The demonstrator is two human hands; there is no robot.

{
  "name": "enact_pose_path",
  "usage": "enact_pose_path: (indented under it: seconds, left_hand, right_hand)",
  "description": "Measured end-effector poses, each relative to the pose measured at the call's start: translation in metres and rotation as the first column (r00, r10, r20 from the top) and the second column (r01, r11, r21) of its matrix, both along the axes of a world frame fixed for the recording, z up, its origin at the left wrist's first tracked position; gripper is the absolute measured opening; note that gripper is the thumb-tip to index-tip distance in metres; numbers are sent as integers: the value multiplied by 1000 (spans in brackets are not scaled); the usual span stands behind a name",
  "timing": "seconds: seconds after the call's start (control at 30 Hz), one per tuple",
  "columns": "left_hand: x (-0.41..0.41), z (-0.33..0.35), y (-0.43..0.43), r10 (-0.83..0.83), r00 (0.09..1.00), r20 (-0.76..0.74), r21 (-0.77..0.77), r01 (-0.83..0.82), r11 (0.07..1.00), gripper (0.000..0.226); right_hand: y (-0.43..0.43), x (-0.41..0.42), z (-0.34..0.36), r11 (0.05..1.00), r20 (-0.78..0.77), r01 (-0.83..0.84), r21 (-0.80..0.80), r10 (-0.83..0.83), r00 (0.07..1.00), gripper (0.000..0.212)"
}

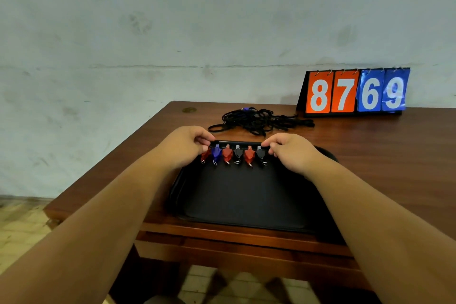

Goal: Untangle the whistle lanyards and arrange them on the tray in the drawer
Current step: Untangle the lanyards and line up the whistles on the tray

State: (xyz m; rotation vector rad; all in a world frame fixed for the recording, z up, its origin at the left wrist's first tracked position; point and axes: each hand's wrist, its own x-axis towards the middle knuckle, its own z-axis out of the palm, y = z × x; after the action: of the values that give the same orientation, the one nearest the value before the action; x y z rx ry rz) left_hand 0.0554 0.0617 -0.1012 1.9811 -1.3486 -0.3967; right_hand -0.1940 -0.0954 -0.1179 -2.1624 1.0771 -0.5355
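Along the far rim of the tray [246, 195], six whistles [238, 153] are flanked by left hand [182, 146] and right hand [291, 153], each grip curled; whether either grip holds anything cannot be told.

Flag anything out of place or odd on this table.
The black lanyards lie in a tangled heap on the table behind the tray, not on it. The blue cards on the scoreboard look crumpled.
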Motion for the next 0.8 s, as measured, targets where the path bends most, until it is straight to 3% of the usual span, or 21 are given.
enact_pose_path:
  seconds: [0.37, 0.6, 0.7, 0.8]
  left_hand:
    - [-5, 5, 3, 36, 999, -7, -58, -36, 998, 27]
    - [-22, 31, -5, 14, 997, 77, -64, -9, 998, 23]
    - [-27, 38, -11, -9, 995, 98, -63, 15, 998, 21]
    - [-28, 47, -21, -42, 988, 148, -40, 48, 998, 20]
  right_hand:
    - [4, -4, 0, 1000, 31, -1, 8, 1, 1000, 34]
    - [8, -4, 4, 1000, 17, 7, 28, -7, 1000, 37]
    - [4, -3, 10, 997, -11, 0, 81, 1, 1000, 40]
    - [-2, -4, 20, 983, 55, -1, 184, -10, 998, 40]
